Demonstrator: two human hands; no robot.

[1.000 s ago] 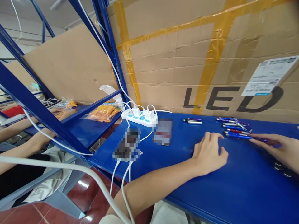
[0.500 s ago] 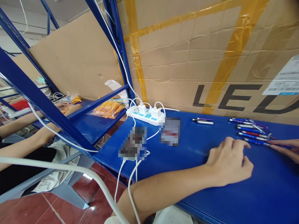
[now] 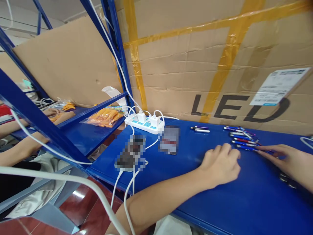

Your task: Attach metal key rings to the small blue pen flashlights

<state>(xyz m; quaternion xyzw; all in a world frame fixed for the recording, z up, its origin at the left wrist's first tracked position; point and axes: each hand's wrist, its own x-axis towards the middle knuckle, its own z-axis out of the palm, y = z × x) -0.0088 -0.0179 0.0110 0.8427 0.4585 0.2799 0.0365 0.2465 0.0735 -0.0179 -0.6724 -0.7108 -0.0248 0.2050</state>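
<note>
My left hand (image 3: 221,164) rests on the blue tabletop (image 3: 195,199) with its fingers curled under. Whatever it holds, if anything, is hidden. To its right, my right hand (image 3: 286,158) has its thumb and fingers pinched at the end of a blue pen (image 3: 246,148), the nearest one in a loose group. Several other pens lie side by side behind it, among them a red pen (image 3: 244,141). A silver pen (image 3: 202,131) and a darker pen (image 3: 201,127) lie apart, further left.
A white power strip (image 3: 146,126) with plugs stands at the back left. Two blurred phones (image 3: 169,140) lie in front, with cables. Behind is a cardboard sheet (image 3: 171,65). Blue shelf posts (image 3: 117,49) rise left, beside bagged orange items (image 3: 106,116) and another person's arms (image 3: 26,147).
The view has swung right, so more of my right hand shows. My left hand's fingers and thumb look more tightly curled. My right fingers stay at the pens.
</note>
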